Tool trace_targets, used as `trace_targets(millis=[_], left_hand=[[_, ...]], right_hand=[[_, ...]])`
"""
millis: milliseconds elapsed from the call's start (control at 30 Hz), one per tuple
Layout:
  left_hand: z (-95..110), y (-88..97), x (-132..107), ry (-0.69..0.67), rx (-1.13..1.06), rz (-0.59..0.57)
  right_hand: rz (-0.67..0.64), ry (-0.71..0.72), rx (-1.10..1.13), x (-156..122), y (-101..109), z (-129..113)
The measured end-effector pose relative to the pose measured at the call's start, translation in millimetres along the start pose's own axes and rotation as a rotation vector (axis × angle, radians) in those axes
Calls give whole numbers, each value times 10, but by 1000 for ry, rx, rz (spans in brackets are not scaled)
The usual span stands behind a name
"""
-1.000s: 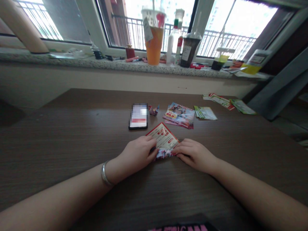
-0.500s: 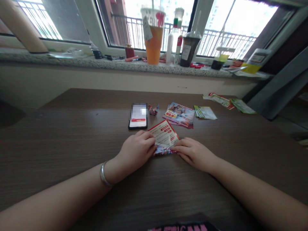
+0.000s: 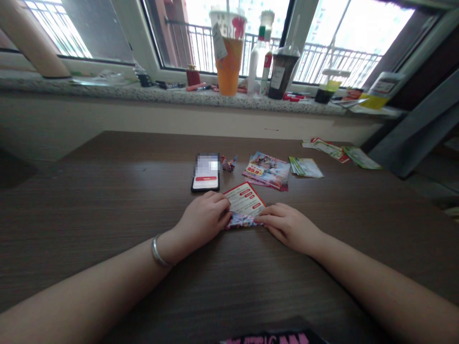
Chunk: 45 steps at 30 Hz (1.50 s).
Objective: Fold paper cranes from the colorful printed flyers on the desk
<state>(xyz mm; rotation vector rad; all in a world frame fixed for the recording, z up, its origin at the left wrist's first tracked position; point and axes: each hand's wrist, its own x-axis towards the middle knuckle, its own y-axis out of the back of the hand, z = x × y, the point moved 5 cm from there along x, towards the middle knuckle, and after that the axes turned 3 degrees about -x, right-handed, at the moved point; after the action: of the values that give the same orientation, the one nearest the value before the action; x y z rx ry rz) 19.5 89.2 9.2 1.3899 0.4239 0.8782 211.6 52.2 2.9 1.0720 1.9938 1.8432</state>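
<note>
A printed red-and-white paper flyer [image 3: 245,203] lies partly folded on the dark wooden table [image 3: 107,191], straight in front of me. My left hand [image 3: 202,222], with a silver bangle on its wrist, presses its curled fingers on the flyer's left edge. My right hand [image 3: 287,225] pinches the flyer's right corner with fingers held together. The folded lower flap shows a colourful print between my two hands.
A phone [image 3: 207,172] lies just beyond the flyer, with a small folded paper figure [image 3: 228,164] beside it. More flyers [image 3: 267,171] and leaflets [image 3: 306,167] are spread to the right. The stone sill [image 3: 161,95] holds an orange drink cup [image 3: 228,52], bottles and a dark cup [image 3: 281,69].
Both hands and the flyer have shifted slightly away from me, and the raised flap has been pressed flatter.
</note>
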Motion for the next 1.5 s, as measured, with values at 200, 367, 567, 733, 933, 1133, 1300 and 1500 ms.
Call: trace_targets(millis=[200,367,567,733,933,1133,1300,1500], left_hand=[[-4,-12,23,5,-3,1],[-22,-27,29,4,-20,4],[-26,-24,20,6,-19,-1],[-23,-17,26,7,-30,12],[-51,-26,42,13,-62,15],[-91,-48,30,17,-149,24],[-111,-62,44,19,-185,26],[-119,-83,44,22,-174,26]], right_hand=[[6,30,-50,3,-13,-8],[12,55,-118,-1,-14,-34],[-3,32,-126,12,-5,-39],[-10,16,-124,21,-10,-32],[-2,5,-118,23,-4,-33],[-7,4,-116,15,-7,-30],[-19,-3,-116,14,-22,-13],[-12,3,-115,20,-15,-18]])
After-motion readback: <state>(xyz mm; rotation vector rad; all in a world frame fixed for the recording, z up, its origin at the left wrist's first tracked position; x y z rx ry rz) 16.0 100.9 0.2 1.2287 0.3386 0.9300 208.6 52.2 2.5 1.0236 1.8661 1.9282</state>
